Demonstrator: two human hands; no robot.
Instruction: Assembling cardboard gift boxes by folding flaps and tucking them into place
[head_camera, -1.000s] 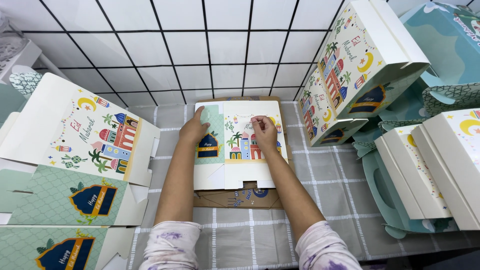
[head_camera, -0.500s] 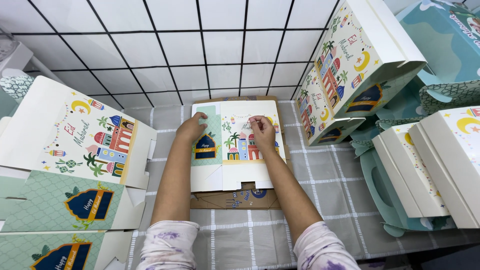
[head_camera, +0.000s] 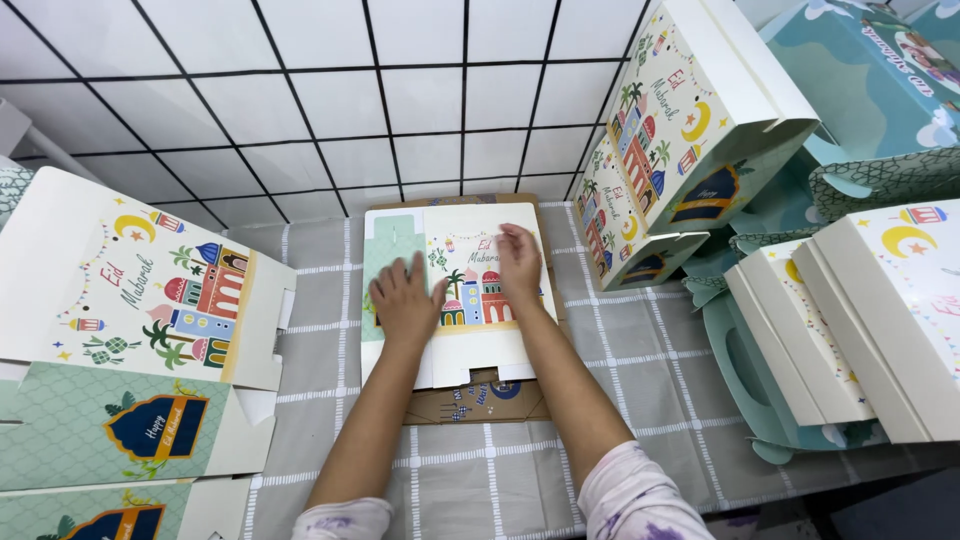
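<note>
Leftmost, I see flat printed boxes (head_camera: 140, 300) stacked; then my left hand (head_camera: 405, 300) and right hand (head_camera: 520, 262) press open-palmed on the flat carton (head_camera: 455, 340) at the table's (head_camera: 640, 400) middle; folded boxes (head_camera: 690, 130) stand rightward.

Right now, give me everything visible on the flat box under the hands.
The flat box is an unfolded printed carton blank, looks like glossy card: cream panel with colourful domed buildings, palms and a crescent, a teal panel at its left, plain cream flaps along the near edge. It lies flat on a brown cardboard sheet on the grey checked cloth, near the tiled wall. The left hand and right hand press palm-down on it.
</note>
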